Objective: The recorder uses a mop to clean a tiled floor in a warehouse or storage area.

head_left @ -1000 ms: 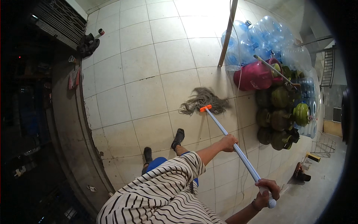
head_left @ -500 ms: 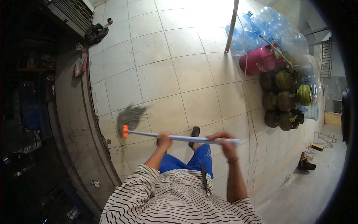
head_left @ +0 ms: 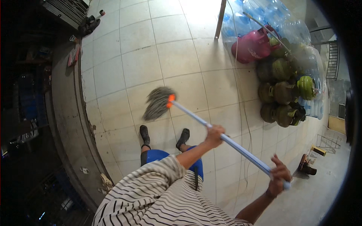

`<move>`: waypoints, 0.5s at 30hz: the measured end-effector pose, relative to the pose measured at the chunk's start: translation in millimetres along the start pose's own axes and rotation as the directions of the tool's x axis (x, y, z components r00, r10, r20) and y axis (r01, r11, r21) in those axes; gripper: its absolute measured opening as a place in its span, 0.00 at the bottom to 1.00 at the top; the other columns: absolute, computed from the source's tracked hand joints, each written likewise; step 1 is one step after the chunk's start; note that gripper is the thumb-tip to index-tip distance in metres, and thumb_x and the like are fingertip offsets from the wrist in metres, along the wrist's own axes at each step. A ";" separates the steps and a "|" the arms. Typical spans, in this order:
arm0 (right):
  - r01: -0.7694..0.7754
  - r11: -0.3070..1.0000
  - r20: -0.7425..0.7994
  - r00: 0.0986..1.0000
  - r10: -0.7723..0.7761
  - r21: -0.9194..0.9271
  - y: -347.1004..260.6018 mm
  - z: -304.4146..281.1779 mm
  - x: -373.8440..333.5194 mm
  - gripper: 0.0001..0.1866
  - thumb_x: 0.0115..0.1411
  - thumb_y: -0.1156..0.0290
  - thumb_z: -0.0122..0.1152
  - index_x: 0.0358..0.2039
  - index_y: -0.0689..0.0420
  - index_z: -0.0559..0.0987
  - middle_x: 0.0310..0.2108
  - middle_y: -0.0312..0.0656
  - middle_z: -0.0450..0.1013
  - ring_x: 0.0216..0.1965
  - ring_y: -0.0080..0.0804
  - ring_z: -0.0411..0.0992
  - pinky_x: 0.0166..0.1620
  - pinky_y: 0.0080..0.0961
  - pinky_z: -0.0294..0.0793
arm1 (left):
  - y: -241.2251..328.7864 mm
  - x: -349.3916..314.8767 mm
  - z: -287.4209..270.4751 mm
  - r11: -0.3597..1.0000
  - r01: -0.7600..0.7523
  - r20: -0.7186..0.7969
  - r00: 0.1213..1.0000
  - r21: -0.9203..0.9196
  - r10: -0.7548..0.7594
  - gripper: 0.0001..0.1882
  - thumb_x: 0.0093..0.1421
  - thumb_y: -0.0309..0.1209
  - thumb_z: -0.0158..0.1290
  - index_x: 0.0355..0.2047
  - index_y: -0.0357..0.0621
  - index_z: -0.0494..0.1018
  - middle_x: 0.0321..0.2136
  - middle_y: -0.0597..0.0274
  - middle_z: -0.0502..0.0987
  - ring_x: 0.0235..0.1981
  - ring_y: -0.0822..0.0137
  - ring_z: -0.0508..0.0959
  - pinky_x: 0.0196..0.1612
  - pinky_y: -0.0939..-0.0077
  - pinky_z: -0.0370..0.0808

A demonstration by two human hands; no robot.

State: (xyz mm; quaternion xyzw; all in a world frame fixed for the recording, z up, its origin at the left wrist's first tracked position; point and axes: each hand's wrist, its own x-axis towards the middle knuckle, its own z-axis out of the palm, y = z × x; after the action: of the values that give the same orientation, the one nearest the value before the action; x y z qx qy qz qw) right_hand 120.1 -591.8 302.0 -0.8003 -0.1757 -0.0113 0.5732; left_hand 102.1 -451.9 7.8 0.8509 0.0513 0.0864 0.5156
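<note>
A string mop (head_left: 243, 151) slants across the view, its pale blue handle running from lower right to upper left. Its grey string head (head_left: 158, 103) lies on the tiled floor ahead of my feet, joined to the handle by an orange socket. My left hand (head_left: 215, 136) is closed round the middle of the handle. Close to the handle's top end, my right hand (head_left: 279, 174) grips it with the thumb side round the pole and a finger or two lifted off.
Pink and green gas cylinders (head_left: 250, 46) stand at the right, before clear blue water jugs (head_left: 269, 15). A thin cable (head_left: 245, 109) trails over the tiles (head_left: 184, 84). Along the left runs a doorway threshold (head_left: 81, 98). Dark shoes (head_left: 89, 25) lie far left; boots (head_left: 308, 168) stand right.
The mop head has swept right from the left edge of the tiles, and the handle has tilted. Both my hands moved right, the right one also lower. My view shifted slightly.
</note>
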 end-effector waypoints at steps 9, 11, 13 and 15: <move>0.141 0.976 0.021 0.990 -0.139 -0.165 -46.0 -41.2 -72.1 0.12 0.53 0.60 0.50 0.26 0.56 0.68 0.19 0.43 0.68 0.22 0.35 0.69 0.35 0.40 0.70 | 76.2 -22.5 88.5 0.982 -0.131 0.774 0.605 -0.137 0.188 0.15 0.46 0.46 0.52 0.20 0.49 0.66 0.26 0.63 0.69 0.38 0.61 0.68 0.50 0.45 0.54; 0.214 0.972 0.036 0.977 -0.212 -0.098 -37.3 -45.6 -93.0 0.11 0.54 0.61 0.48 0.32 0.54 0.67 0.19 0.42 0.67 0.20 0.32 0.67 0.30 0.34 0.67 | 76.0 -35.0 89.6 0.973 -0.166 0.791 0.568 -0.159 0.226 0.15 0.45 0.45 0.52 0.20 0.49 0.66 0.26 0.63 0.70 0.38 0.61 0.68 0.50 0.46 0.55; 0.250 0.964 -0.013 0.968 -0.252 -0.089 -36.5 -40.5 -107.7 0.11 0.53 0.61 0.47 0.32 0.54 0.67 0.18 0.41 0.66 0.20 0.31 0.65 0.30 0.34 0.65 | 81.0 -48.3 71.0 0.979 -0.178 0.733 0.653 -0.097 0.192 0.13 0.45 0.43 0.53 0.20 0.49 0.65 0.25 0.65 0.70 0.38 0.63 0.69 0.50 0.51 0.58; 0.316 0.947 -0.045 0.947 -0.319 -0.062 -35.4 -37.2 -121.4 0.13 0.52 0.60 0.46 0.33 0.54 0.66 0.17 0.38 0.62 0.20 0.28 0.61 0.29 0.32 0.60 | 71.6 -77.8 52.2 0.980 -0.192 0.628 0.757 -0.047 0.178 0.14 0.44 0.43 0.53 0.18 0.48 0.65 0.22 0.64 0.70 0.34 0.62 0.70 0.47 0.55 0.61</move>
State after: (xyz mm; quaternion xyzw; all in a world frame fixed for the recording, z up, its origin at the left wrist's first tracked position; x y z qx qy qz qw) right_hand 2.6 -648.6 320.5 -0.7760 -0.2862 -0.1300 0.5468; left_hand 36.1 -544.1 40.2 0.8368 -0.2074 -0.1529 0.4831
